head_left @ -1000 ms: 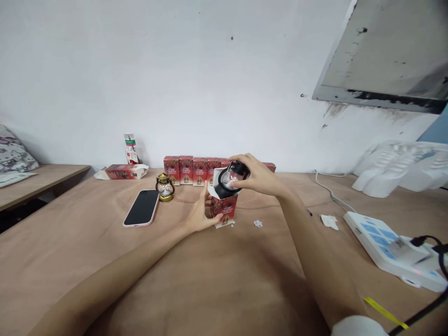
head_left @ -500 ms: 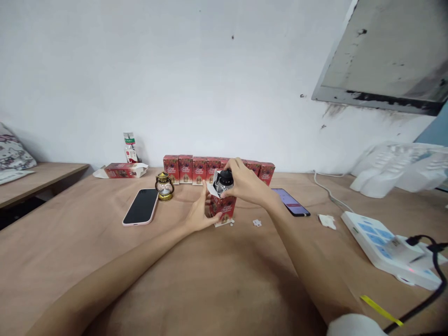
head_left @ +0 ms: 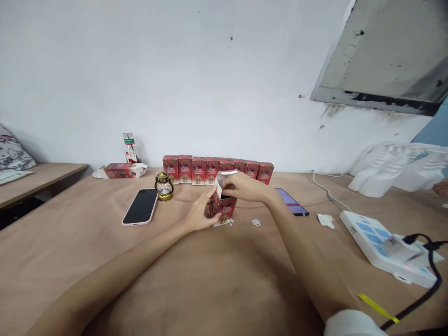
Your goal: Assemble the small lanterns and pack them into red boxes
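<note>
A red printed cardboard box (head_left: pixel 227 207) stands on the table with its white top flap (head_left: pixel 220 185) raised. My left hand (head_left: pixel 201 211) is closed round the left side of this box, the thumb across its lower front. From above, my right hand (head_left: pixel 243 186) reaches into the open top with bent fingers. Its fingertips are hidden inside, and a dark patch shows just below them; the black lantern itself cannot be made out. A small gold-and-black lantern (head_left: pixel 164 186) stands to the left, beside a pink-edged phone (head_left: pixel 141 206).
A row of several red boxes (head_left: pixel 199 171) stands against the wall. Another red box (head_left: pixel 121 171) lies open near a clear bottle (head_left: pixel 129 148). On the right are a second phone (head_left: pixel 292 203), paper scraps (head_left: pixel 256 222), a white power strip (head_left: pixel 381 247) with cables, and white foam pieces (head_left: pixel 395 170).
My right hand has lowered the black lantern into the red box, where it has gone from sight. My left hand has kept its grip on the box.
</note>
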`<control>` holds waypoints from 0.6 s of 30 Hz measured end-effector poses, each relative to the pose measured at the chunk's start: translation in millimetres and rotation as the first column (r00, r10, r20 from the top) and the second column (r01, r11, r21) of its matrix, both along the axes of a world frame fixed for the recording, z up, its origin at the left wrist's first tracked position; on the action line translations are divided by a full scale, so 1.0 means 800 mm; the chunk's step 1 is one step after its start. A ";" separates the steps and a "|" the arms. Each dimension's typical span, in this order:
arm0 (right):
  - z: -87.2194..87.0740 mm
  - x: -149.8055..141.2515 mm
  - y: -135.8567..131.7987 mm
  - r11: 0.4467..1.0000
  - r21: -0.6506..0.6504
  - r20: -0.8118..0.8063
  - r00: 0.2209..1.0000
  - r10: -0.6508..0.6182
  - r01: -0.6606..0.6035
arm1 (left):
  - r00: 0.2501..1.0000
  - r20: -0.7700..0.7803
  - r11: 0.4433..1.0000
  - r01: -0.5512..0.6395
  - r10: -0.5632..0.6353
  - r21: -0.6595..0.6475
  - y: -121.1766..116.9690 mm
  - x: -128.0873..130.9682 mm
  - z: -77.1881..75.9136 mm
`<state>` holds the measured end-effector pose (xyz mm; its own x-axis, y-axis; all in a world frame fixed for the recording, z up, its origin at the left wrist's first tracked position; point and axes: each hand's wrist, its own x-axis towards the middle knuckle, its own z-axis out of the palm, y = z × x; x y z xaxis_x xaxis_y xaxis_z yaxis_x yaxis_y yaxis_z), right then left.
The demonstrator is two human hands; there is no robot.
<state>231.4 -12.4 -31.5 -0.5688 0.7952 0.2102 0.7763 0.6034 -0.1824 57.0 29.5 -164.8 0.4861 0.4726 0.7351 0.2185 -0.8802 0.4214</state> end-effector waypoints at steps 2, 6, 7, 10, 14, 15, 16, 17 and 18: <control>0.004 0.009 -0.001 0.999 -0.004 -0.116 0.992 0.046 -0.047 | 0.999 -0.008 0.999 0.033 -0.032 0.020 0.001 -0.003 0.007; 0.002 0.029 0.005 0.983 0.176 -0.304 0.953 -0.002 0.058 | 0.993 -0.054 0.994 0.104 -0.107 -0.043 0.007 -0.009 0.025; -0.001 0.031 0.008 0.970 0.226 -0.320 0.947 -0.013 0.089 | 0.989 -0.067 0.988 0.130 -0.135 -0.079 0.009 -0.011 0.030; -0.011 0.032 0.018 0.957 0.276 -0.339 0.941 0.006 0.093 | 0.974 -0.132 0.974 0.165 -0.187 -0.157 0.012 -0.018 0.048; -0.021 0.024 0.029 0.967 0.244 -0.375 0.927 0.026 0.072 | 0.948 -0.281 0.986 0.120 -0.149 -0.120 0.013 -0.027 0.070; -0.022 0.022 0.030 0.967 0.244 -0.382 0.924 0.029 0.071 | 0.939 -0.310 0.986 0.123 -0.151 -0.109 0.014 -0.028 0.074; -0.022 0.021 0.031 0.970 0.236 -0.379 0.925 0.036 0.059 | 0.928 -0.339 0.987 0.128 -0.155 -0.101 0.014 -0.030 0.079; -0.023 0.019 0.030 0.976 0.215 -0.362 0.931 0.048 0.033 | 0.918 -0.366 0.987 0.128 -0.154 -0.094 0.015 -0.031 0.084; -0.023 0.018 0.029 0.983 0.182 -0.333 0.941 0.064 -0.002 | 0.912 -0.387 0.990 0.111 -0.135 -0.084 0.015 -0.031 0.092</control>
<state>245.9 10.7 -49.9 -0.4656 0.7098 0.5285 0.6673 0.6739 -0.3172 31.9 41.1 -91.5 0.7862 0.4266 0.4471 0.2676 -0.8872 0.3759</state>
